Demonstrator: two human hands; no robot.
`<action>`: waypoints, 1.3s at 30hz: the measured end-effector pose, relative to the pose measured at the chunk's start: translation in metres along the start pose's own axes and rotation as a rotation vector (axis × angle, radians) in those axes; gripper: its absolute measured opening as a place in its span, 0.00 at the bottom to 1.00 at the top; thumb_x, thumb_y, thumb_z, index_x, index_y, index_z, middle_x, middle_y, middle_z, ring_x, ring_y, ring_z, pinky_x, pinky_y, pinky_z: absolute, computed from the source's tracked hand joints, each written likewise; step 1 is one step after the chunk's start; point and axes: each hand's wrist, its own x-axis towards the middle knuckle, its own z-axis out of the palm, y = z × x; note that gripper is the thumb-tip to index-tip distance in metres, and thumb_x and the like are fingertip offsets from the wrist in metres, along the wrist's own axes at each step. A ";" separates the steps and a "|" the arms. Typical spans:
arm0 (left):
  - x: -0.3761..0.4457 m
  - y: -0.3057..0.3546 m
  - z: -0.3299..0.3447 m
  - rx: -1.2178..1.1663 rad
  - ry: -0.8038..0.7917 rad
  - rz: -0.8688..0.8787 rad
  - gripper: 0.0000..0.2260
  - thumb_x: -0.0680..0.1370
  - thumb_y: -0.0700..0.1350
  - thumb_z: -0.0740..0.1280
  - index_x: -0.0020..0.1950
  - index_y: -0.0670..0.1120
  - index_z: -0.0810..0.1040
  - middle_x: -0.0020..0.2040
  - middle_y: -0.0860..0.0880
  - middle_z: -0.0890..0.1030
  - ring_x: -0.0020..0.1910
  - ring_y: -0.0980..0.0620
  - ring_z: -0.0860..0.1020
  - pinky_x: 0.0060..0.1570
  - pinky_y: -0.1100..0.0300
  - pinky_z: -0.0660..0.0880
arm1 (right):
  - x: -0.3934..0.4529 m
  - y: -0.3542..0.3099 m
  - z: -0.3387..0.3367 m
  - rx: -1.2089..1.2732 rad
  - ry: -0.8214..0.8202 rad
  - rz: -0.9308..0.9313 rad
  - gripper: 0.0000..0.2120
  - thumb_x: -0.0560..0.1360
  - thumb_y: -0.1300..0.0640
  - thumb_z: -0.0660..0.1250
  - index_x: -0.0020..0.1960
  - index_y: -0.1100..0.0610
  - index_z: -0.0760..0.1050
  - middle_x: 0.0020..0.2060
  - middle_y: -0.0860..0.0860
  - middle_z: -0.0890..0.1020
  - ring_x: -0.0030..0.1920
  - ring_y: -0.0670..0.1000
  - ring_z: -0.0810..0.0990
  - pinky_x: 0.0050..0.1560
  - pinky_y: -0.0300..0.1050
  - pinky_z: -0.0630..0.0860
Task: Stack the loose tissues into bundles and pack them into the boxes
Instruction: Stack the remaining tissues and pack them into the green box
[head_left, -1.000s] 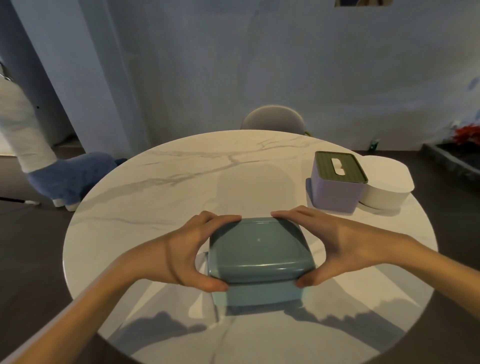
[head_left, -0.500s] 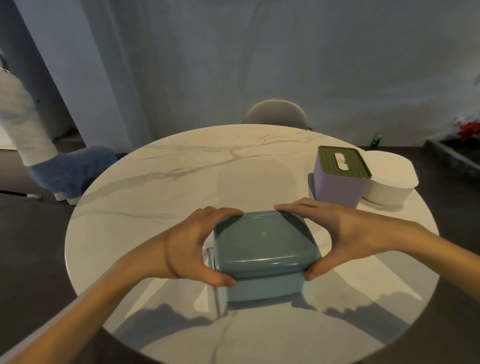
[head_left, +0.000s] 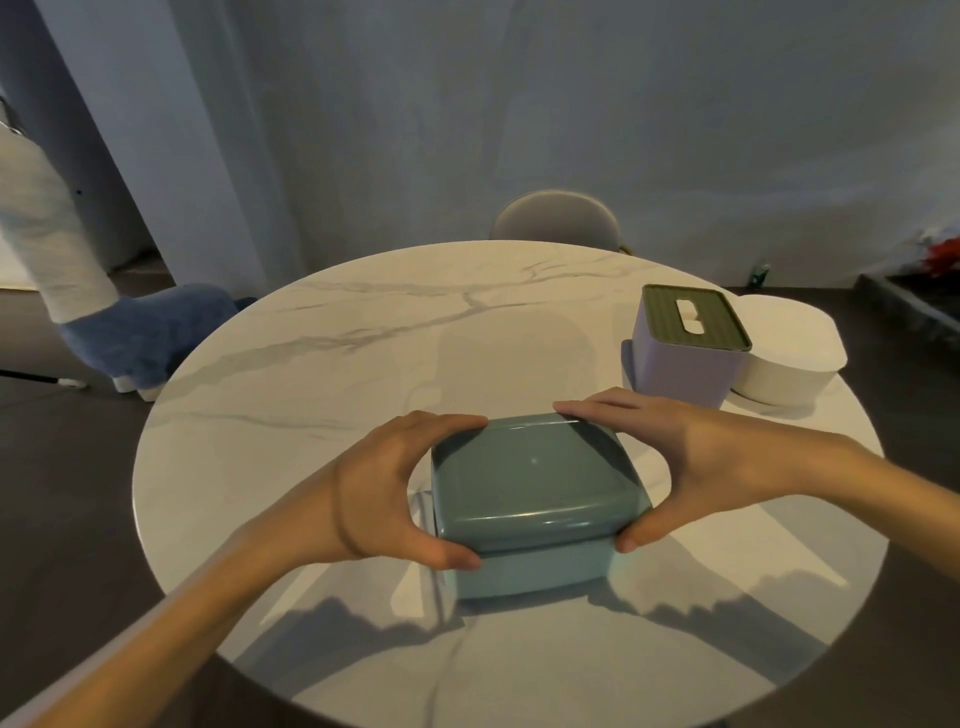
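Teal box (head_left: 535, 499) near desk (head_left: 311, 374) front edge, nudged slightly right since a second ago. Left hand (head_left: 384, 488) and right hand (head_left: 691, 457) clamped on its lid; closing apparently nearly done.
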 end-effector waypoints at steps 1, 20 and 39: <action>0.000 0.000 0.001 -0.005 0.001 0.004 0.45 0.63 0.73 0.76 0.76 0.62 0.66 0.70 0.64 0.73 0.68 0.59 0.73 0.65 0.60 0.75 | 0.000 0.001 -0.001 0.004 0.000 0.003 0.53 0.65 0.35 0.80 0.80 0.38 0.54 0.72 0.35 0.66 0.74 0.44 0.65 0.70 0.47 0.73; 0.008 0.002 0.000 -0.056 -0.062 -0.018 0.46 0.62 0.69 0.78 0.77 0.60 0.66 0.71 0.62 0.73 0.69 0.58 0.73 0.68 0.60 0.74 | -0.007 0.001 0.002 0.009 0.022 0.063 0.53 0.62 0.34 0.81 0.79 0.35 0.54 0.72 0.32 0.65 0.73 0.41 0.66 0.69 0.46 0.75; 0.005 -0.006 -0.004 -0.024 -0.086 -0.059 0.46 0.61 0.70 0.79 0.76 0.67 0.65 0.70 0.71 0.72 0.69 0.67 0.71 0.66 0.75 0.67 | -0.004 -0.002 0.001 -0.065 -0.019 0.079 0.55 0.62 0.27 0.76 0.80 0.36 0.51 0.72 0.31 0.65 0.73 0.41 0.67 0.69 0.45 0.74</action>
